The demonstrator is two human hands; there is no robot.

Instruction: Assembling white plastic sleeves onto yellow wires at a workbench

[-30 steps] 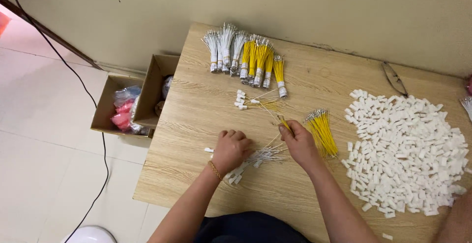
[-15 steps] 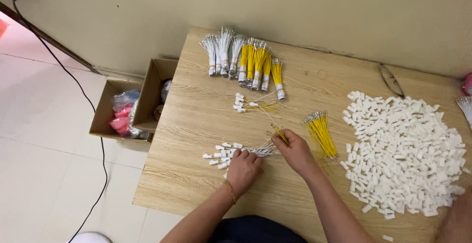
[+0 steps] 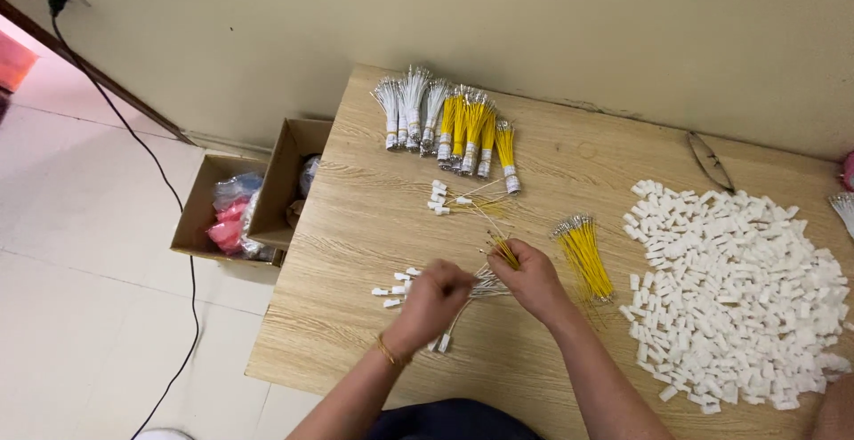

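Since half a second ago the left hand (image 3: 436, 296) has moved up and closer to the right hand (image 3: 532, 278). Both hands have their fingers closed on a bunch of white wires with white connectors (image 3: 418, 285), low over the wooden bench (image 3: 374, 226). The right also pinches some yellow wires (image 3: 503, 250).
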